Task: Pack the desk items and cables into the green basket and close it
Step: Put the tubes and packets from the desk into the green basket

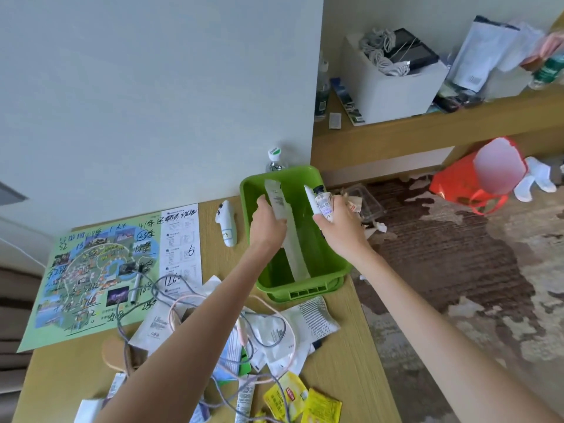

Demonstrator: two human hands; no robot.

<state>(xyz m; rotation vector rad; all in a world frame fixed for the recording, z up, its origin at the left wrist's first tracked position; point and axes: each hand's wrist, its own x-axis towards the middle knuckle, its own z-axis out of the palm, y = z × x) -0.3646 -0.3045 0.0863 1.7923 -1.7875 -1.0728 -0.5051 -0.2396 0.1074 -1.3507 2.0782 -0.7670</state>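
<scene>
green paper map (97,276) lies flat at the left of the wooden bench (345,355) with a pen (136,283) on it, and nearer the front loose cables (183,300) tangle over white packets (274,328) and yellow tea sachets (300,398). a white remote (226,222) lies just left of the green basket (332,270), which stands open at the bench's right edge. over the basket, the left hand (268,222) has its fingers clasped on a long clear strip (287,233) reaching down inside, and the right hand (341,224) grips two small tubes (320,199).
</scene>
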